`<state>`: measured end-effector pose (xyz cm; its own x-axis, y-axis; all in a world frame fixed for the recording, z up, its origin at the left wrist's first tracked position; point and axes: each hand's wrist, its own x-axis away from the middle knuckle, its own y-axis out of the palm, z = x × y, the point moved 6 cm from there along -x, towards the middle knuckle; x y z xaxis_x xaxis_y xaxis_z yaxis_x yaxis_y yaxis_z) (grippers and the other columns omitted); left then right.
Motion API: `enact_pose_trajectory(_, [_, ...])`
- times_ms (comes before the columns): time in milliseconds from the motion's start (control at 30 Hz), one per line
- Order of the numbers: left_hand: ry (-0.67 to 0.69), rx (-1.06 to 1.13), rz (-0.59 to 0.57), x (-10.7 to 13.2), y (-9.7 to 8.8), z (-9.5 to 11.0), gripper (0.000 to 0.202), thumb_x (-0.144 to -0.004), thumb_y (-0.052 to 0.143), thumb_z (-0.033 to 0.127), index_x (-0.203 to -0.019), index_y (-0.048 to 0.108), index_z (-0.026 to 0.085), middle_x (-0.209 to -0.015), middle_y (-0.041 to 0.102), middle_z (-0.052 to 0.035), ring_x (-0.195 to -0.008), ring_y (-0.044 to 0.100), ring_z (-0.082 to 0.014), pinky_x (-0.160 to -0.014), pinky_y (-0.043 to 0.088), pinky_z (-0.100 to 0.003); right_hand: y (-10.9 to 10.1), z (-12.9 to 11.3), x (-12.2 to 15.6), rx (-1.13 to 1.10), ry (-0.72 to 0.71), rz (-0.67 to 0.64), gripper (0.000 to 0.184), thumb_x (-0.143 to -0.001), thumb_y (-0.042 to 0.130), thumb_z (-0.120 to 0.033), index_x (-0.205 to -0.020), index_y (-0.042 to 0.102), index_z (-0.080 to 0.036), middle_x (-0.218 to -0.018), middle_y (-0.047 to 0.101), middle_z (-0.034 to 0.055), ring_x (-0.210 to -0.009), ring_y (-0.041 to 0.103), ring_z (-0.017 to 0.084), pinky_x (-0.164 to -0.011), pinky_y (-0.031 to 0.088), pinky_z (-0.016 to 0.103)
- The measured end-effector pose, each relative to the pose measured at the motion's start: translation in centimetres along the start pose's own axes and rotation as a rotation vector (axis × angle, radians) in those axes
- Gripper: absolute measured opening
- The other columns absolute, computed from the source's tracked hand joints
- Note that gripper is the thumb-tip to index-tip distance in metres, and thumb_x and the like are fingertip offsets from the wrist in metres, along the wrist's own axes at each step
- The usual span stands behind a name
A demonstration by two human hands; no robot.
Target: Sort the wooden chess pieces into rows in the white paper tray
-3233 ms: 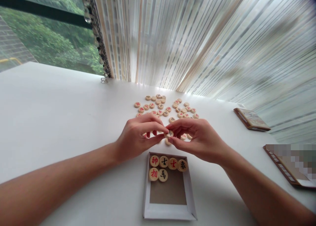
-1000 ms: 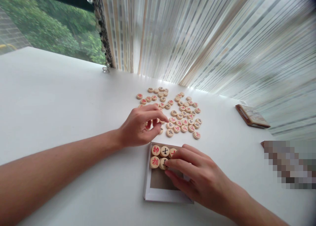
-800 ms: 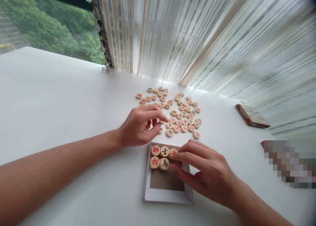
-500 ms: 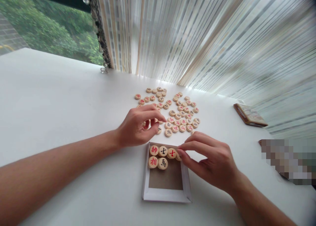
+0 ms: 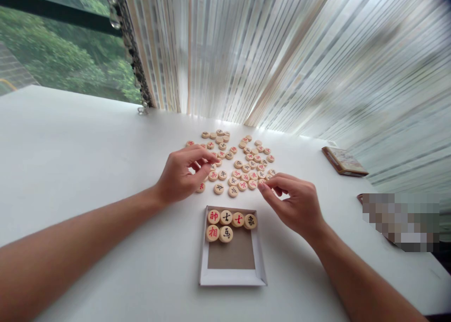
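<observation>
Head view: both hands, left hand [image 5: 179, 176] and right hand [image 5: 294, 202], pinch-curled among loose chess pieces [image 5: 243, 164].

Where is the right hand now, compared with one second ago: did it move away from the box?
Yes. The right hand left the box and went forward to the loose pieces beyond it.

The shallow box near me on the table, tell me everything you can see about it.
The shallow box is a low open tray with white folded walls and a brown, cardboard-looking floor. It lies flat on the white table, between the forearms, with neither hand touching it. Six round wooden discs lie face-up along its far end, four in one row, two behind; the rest is bare.
</observation>
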<state>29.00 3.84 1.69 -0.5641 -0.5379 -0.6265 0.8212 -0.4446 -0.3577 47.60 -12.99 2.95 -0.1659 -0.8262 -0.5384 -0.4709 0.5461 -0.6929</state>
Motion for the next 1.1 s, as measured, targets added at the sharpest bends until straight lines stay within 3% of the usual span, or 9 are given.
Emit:
enact_pose_trajectory(167, [-0.075,0.021,0.029,0.0,-0.1,-1.3,0.021,-0.087,0.063,0.014,-0.098,0.081,0.015,-0.093,0.078,-0.0075,-0.080,0.073,-0.0169,-0.064,0.059,-0.024,0.4,1.8,0.0,-0.053,0.122,0.013,0.033,-0.098,0.069,-0.032,-0.068,0.069,-0.018,-0.061,0.056,-0.0008,-0.056,0.045,0.013,-0.055,0.036,0.028])
enact_pose_trajectory(533, [-0.108,0.021,-0.001,0.1,0.1,-1.5,0.019,-0.089,0.063,0.018,-0.097,0.080,0.016,-0.094,0.080,-0.0075,-0.081,0.075,-0.0190,-0.064,0.060,-0.025,1.2,3.5,0.2,-0.133,0.268,0.015,0.043,-0.099,0.066,-0.046,-0.067,0.071,-0.017,-0.058,0.057,0.0007,-0.055,0.044,0.013,-0.053,0.034,0.029])
enact_pose_trajectory(800, [-0.101,0.032,-0.012,0.2,0.2,-1.5,0.021,-0.089,0.062,0.014,-0.099,0.080,0.016,-0.092,0.080,-0.0063,-0.081,0.074,-0.0174,-0.063,0.059,-0.024,1.7,3.8,0.3,-0.173,0.282,0.001,0.043,-0.099,0.066,-0.045,-0.067,0.070,-0.017,-0.058,0.054,-0.0004,-0.056,0.042,0.013,-0.053,0.033,0.028])
enact_pose_trajectory(1100, [-0.110,0.026,-0.010,0.2,0.1,-1.7,0.022,-0.089,0.061,0.016,-0.098,0.080,0.017,-0.090,0.080,-0.0058,-0.078,0.074,-0.0168,-0.062,0.059,-0.024,1.8,3.7,0.3,-0.155,0.250,-0.009,0.043,-0.100,0.064,-0.046,-0.067,0.070,-0.018,-0.062,0.061,0.0019,-0.059,0.048,0.014,-0.056,0.037,0.028])
